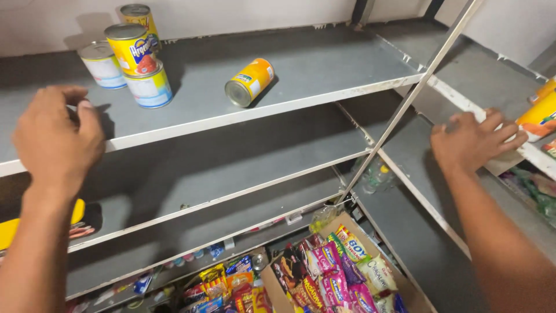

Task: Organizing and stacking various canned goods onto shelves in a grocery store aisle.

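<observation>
Your left hand (55,136) hovers over the grey top shelf (313,64), fingers loosely curled, holding nothing. Beyond those fingers stand stacked cans (130,55); an orange can (250,82) lies farther right. Your right hand (472,139) rests spread on the side shelf's edge (463,101), fingertips touching an orange package (540,119).

Both bare forearms reach up into view from the lower corners. The left hand (57,139) is raised with its back to the camera, wrist straight, fingers curled loosely inward and the thumb bent toward them; its grip is empty and half closed on nothing. The right hand (476,141) stretches forward and to the right, palm down, fingers spread and flattened, thumb out to the side. The right forearm runs diagonally from the lower right corner, the left rises almost vertically along the left edge.
</observation>
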